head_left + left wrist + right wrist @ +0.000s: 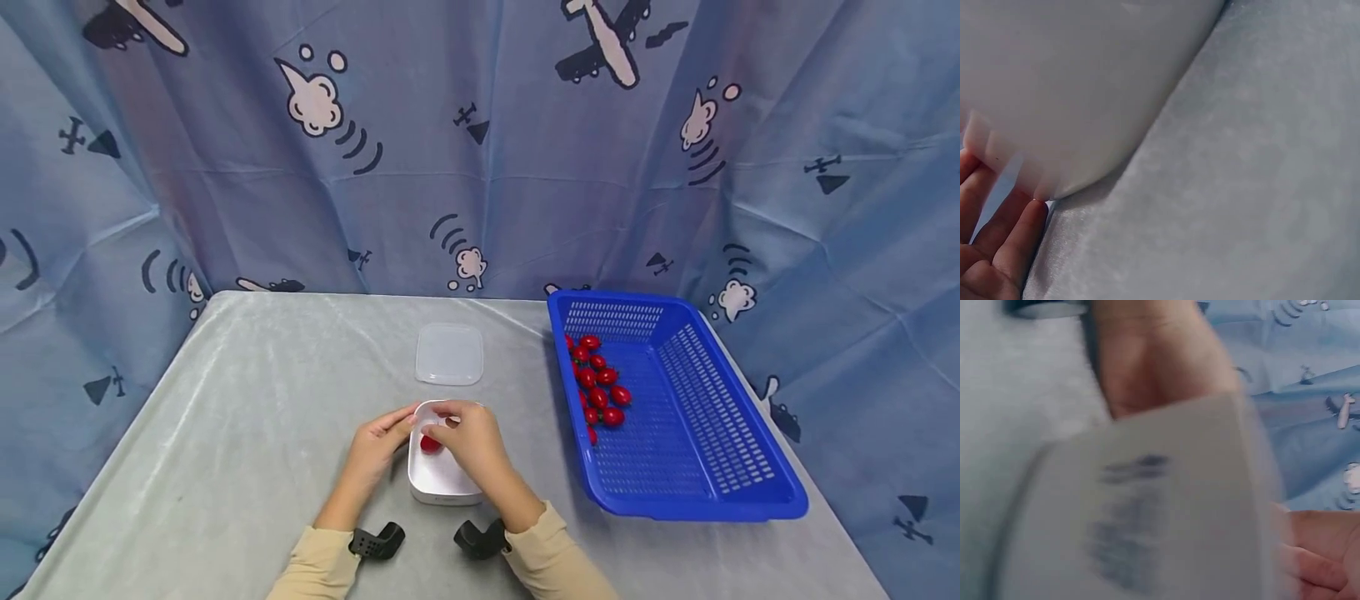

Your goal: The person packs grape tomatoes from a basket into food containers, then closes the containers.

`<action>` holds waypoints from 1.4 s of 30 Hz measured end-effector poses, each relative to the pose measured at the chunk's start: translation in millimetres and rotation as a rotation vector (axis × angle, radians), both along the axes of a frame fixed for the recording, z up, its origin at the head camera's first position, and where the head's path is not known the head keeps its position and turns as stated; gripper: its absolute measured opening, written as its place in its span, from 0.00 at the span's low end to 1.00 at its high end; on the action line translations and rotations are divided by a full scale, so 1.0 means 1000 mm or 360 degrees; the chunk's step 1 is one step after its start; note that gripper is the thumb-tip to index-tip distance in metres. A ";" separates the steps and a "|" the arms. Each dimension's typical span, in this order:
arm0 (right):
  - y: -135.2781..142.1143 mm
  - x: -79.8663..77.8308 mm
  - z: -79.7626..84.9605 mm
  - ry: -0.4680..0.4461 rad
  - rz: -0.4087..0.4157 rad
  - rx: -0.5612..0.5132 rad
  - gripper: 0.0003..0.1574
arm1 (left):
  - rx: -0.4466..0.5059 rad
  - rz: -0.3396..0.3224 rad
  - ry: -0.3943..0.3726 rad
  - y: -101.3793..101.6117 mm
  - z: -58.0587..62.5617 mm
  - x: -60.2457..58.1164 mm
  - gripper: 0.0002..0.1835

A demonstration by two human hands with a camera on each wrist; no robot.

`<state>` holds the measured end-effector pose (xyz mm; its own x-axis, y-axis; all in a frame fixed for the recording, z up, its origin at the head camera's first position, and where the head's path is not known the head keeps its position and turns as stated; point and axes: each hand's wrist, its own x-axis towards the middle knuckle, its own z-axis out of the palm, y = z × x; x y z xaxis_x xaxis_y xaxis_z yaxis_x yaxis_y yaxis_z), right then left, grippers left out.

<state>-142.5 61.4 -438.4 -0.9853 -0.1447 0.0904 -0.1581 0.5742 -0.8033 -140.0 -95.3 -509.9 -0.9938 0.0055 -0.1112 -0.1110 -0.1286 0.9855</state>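
From the head view we see our two hands meeting over the white box (438,483), which sits on the grey table (247,400) directly in front of us, its long side running away from us toward the clear lid (449,354) lying flat just beyond it. Our left hand (378,446) rests against the box's left far corner, fingers fairly straight and touching the rim. Our right hand (474,437) reaches across the far end of the box from the right, fingers curled over a red tomato (430,444) that lies inside; whether they actually pinch it we cannot tell, since the hand hides the contact. The blue basket (738,492) stands well apart on the right with more tomatoes (600,387) along its left wall, so the right hand is the nearer one to it, and the basket's long axis also runs away from us. From the left wrist we see the box wall (1079,87) filling the upper left, with our fingertips (1025,222) touching its lower corner and the table cloth beyond. From the right wrist the picture is blurred: the box bottom (1147,519) fills the foreground, the right palm (1160,356) is above it, and the other hand's fingers (1322,562) show at the lower right edge.
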 end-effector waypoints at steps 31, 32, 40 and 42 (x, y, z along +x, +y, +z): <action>0.232 -0.095 0.062 -0.0242 -0.0204 -0.0228 0.30 | -0.0059 0.0012 0.0005 0.001 0.000 -0.001 0.20; 0.236 -0.098 0.058 -0.0269 -0.0198 -0.0257 0.31 | -0.0056 0.0012 0.0001 0.001 0.000 -0.001 0.20; 0.254 -0.111 0.034 -0.0355 -0.0223 -0.0416 0.28 | -0.0061 0.0015 -0.0018 0.001 -0.001 -0.001 0.19; 0.257 -0.113 0.030 -0.0381 -0.0225 -0.0426 0.29 | -0.0055 0.0011 -0.0013 0.001 -0.001 0.000 0.20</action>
